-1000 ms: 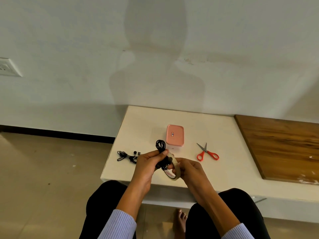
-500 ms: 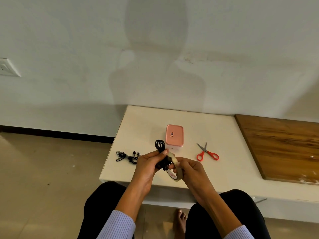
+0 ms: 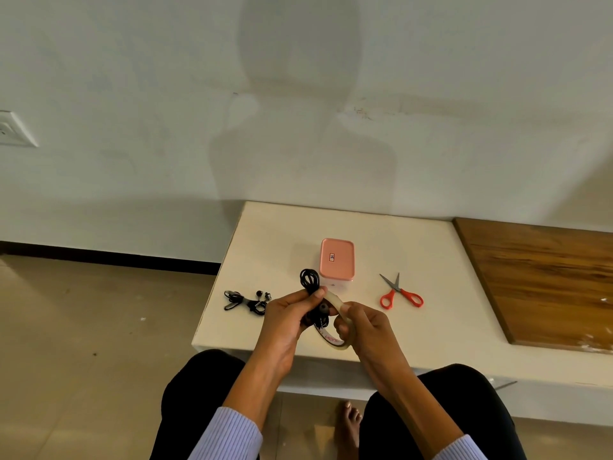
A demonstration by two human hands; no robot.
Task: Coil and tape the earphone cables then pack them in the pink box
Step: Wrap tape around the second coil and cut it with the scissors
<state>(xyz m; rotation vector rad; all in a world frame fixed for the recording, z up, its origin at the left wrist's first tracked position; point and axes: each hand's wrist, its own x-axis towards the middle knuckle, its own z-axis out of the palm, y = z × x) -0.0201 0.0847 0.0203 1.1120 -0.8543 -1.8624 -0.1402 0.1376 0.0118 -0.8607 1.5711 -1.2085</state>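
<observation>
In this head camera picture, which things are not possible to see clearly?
- Tape end on the coiled earphone cable: hidden by the left hand, head view.
- Tape roll lettering: too small, partly covered by the right hand.
- Pink box inside: hidden by its lid.
- Wall socket: cut by the left edge.

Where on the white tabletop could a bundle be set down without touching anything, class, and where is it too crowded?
Free patches on the white tabletop: the strip between the pink box and the wall, and the stretch between the red scissors and the wooden board. Crowded: the near edge, where both hands work beside the second earphone bundle.
</observation>
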